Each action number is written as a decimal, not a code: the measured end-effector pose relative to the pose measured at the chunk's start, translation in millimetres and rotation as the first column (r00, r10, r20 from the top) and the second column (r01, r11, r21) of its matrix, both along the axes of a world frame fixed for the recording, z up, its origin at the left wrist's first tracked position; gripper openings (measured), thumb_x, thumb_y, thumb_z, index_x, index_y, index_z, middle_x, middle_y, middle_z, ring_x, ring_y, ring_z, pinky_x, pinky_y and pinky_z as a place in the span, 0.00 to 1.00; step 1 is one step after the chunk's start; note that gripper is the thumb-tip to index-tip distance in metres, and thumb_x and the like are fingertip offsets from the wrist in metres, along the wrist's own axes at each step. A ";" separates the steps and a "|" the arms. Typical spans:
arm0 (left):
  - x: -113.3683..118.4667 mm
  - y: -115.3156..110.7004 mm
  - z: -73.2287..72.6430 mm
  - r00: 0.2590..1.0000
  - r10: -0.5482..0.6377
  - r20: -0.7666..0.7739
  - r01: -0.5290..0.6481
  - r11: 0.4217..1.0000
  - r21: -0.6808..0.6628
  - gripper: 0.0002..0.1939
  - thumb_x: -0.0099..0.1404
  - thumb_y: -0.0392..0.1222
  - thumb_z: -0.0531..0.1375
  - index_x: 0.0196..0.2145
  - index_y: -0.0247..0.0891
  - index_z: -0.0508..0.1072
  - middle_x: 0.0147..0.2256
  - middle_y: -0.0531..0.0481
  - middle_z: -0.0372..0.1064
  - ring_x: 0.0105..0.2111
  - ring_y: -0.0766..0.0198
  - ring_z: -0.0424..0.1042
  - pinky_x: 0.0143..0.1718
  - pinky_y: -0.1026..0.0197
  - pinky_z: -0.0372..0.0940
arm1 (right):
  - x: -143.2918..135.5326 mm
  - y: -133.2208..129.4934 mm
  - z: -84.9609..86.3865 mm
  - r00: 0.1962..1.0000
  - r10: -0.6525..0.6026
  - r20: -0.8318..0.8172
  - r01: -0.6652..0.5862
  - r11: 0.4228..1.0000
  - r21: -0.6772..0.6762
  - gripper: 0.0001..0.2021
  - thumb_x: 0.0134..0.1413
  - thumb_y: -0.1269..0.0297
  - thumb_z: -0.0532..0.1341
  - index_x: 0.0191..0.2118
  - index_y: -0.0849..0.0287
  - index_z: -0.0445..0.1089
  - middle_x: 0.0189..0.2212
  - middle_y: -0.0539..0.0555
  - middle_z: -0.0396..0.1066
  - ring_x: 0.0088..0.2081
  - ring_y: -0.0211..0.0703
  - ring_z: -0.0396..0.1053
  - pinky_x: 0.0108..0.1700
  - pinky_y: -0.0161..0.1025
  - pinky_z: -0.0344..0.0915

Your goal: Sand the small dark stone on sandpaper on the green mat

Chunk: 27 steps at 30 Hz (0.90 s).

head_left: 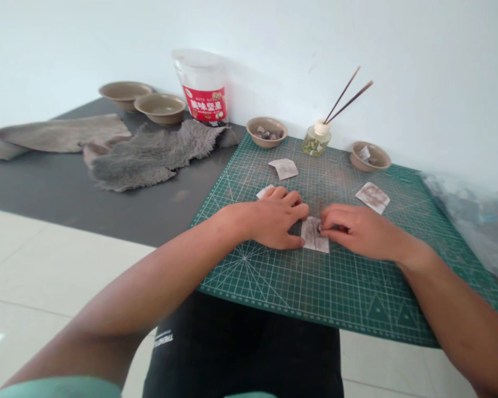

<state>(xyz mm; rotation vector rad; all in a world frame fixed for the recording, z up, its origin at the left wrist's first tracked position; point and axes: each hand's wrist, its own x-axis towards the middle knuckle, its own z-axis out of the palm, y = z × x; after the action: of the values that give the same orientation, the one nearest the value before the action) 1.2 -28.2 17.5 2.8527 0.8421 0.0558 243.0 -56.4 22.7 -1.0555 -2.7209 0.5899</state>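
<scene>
A small pale square of paper (pixel 311 241), smudged with brown-grey, lies on the green cutting mat (pixel 265 282); it looks like sandpaper. My left hand (pixel 276 216) rests on the mat with fingers spread, its thumb tip at the paper's left edge. Part of another white piece of paper (pixel 264 192) shows behind its fingers. At the right side of the smudged square, my right hand (pixel 352 228) is closed in a pinch. A tiny dark piece (pixel 320 227) shows at its fingertips, against the paper; its kind is too small to tell.
Behind the hands stand a bowl of small dark pieces (pixel 266 138), a reed diffuser bottle (pixel 316 138) and another small bowl (pixel 369 159). Two more paper squares lie on the mat. Grey cloths (pixel 149 155), two bowls and a plastic tub (pixel 203 88) sit left; clear plastic lies right.
</scene>
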 end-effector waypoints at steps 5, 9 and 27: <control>-0.5 0.5 -0.6 1.000 -0.004 0.004 0.004 1.000 0.011 0.24 0.65 0.61 0.57 0.49 0.40 0.67 0.52 0.41 0.61 0.51 0.45 0.61 0.54 0.46 0.55 | -1.1 0.2 -1.3 1.000 -0.011 -0.011 0.011 0.999 0.041 0.07 0.66 0.64 0.57 0.39 0.55 0.72 0.41 0.53 0.74 0.42 0.44 0.73 0.44 0.41 0.68; -0.9 0.3 -0.1 1.000 -0.005 0.005 0.005 1.000 0.002 0.24 0.65 0.61 0.57 0.50 0.40 0.67 0.53 0.41 0.61 0.51 0.45 0.61 0.55 0.46 0.55 | 0.8 3.1 -1.8 0.998 -0.064 0.003 0.064 0.996 0.055 0.06 0.65 0.64 0.58 0.37 0.55 0.71 0.39 0.53 0.75 0.41 0.44 0.73 0.45 0.42 0.68; -1.0 0.0 0.5 1.000 -0.002 0.004 0.002 1.000 0.013 0.24 0.65 0.60 0.57 0.49 0.40 0.67 0.52 0.41 0.61 0.51 0.45 0.61 0.54 0.45 0.56 | 1.2 -0.1 -4.4 0.995 -0.093 0.031 0.089 0.987 0.133 0.06 0.66 0.64 0.57 0.38 0.55 0.71 0.40 0.54 0.74 0.40 0.45 0.73 0.44 0.43 0.68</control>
<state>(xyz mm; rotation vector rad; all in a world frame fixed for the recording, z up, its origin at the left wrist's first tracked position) 0.2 -28.2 18.0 2.8643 0.8407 0.0661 244.2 -56.5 18.3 -1.1604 -2.6826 0.3747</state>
